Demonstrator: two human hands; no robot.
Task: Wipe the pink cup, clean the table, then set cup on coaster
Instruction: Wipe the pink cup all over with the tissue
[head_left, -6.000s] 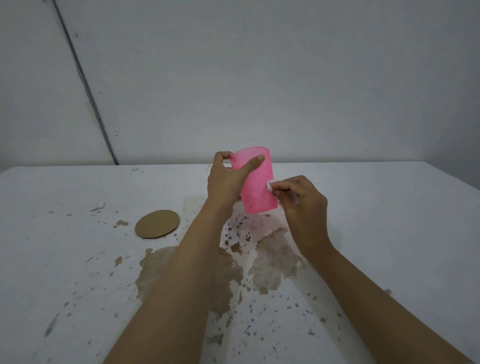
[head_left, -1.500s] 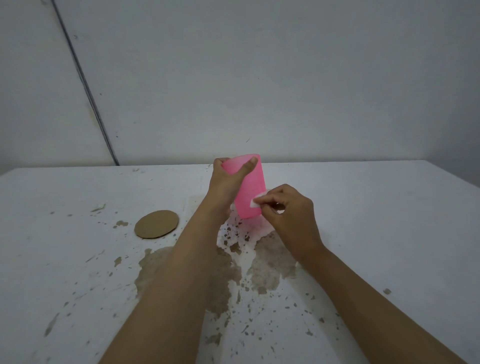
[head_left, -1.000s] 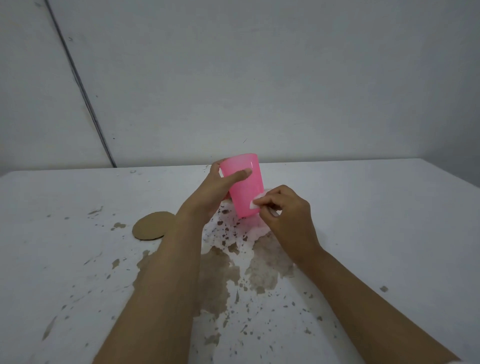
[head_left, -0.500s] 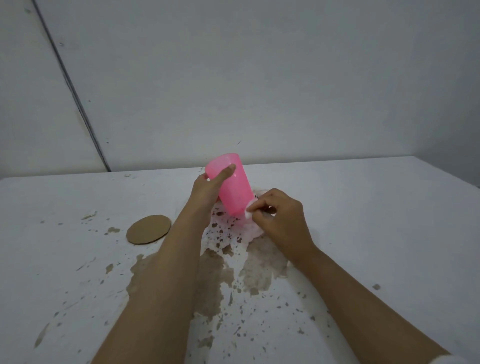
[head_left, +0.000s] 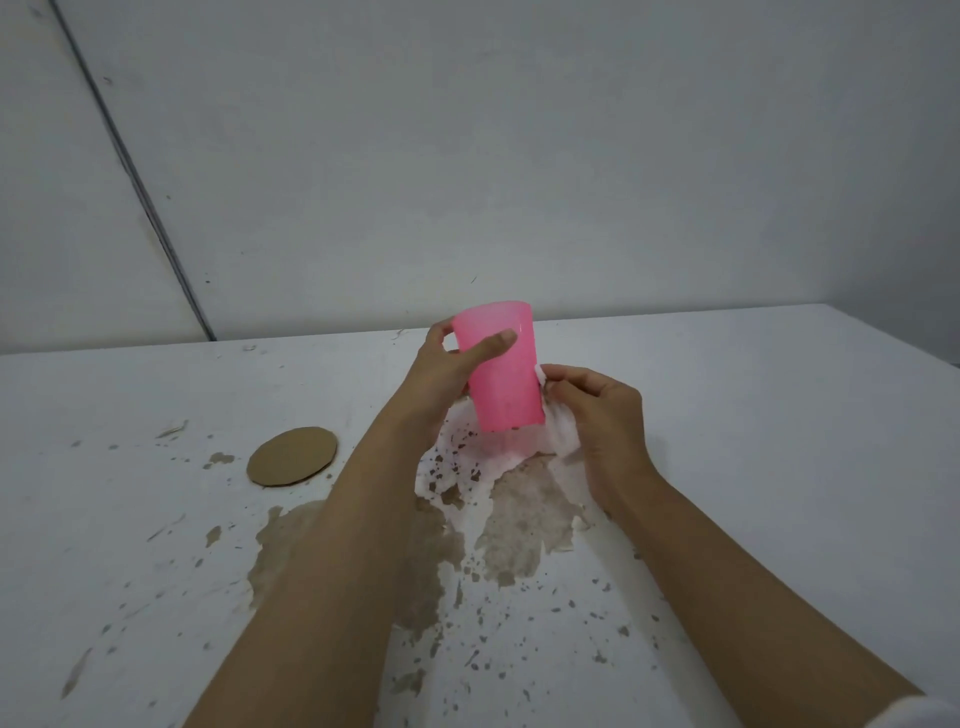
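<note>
My left hand (head_left: 447, 364) grips the pink cup (head_left: 506, 384) near its rim and holds it upright above the white table (head_left: 779, 441). My right hand (head_left: 602, 415) pinches a white tissue (head_left: 558, 421) against the cup's lower right side. The tissue hangs down onto the table, speckled with brown spots. A round brown coaster (head_left: 292, 455) lies flat on the table to the left of my left forearm. Brown spilled stains (head_left: 524, 525) spread over the table under and in front of the cup.
Small brown splatters (head_left: 571, 613) dot the table toward the near edge and around the coaster. A grey wall rises behind the table, with a dark cable (head_left: 135, 171) running down it at the left.
The cup has gone from tilted left to nearly upright. My right hand with the tissue has shifted from the cup's lower front to its right side.
</note>
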